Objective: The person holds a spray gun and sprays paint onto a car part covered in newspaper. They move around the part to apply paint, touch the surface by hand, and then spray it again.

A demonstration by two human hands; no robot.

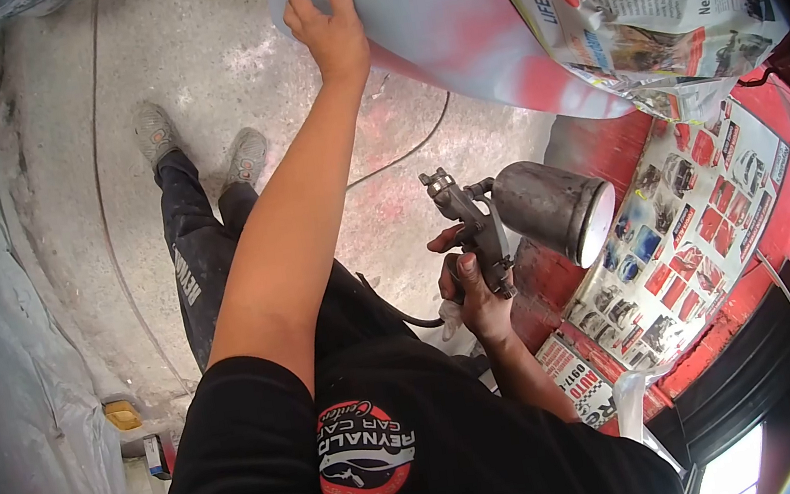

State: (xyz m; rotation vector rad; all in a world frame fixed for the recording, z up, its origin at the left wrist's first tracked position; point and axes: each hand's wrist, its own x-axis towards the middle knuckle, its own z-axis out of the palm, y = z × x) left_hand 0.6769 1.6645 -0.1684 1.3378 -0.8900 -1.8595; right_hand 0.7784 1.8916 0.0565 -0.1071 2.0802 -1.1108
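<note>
My left hand (328, 34) reaches forward at the top, its fingers apart at the near left edge of a grey panel (443, 13) with red patches; it looks to touch the surface. Below and to the right, my right hand (479, 298) is wrapped round the handle of a metal spray gun (475, 226). The gun's dark cup (552, 212) sticks out to the right, its pale round end facing the camera. A hose (394, 314) runs by the right wrist. Newspaper and clear plastic (643, 0) cover the panel's right part.
A red surface with a printed poster (681, 237) stands at the right. Plastic sheeting (23, 400) hangs along the left. Cables (102, 167) lie on the concrete floor (183, 34). A yellow object (122, 415) sits at the lower left, near my legs (196, 234).
</note>
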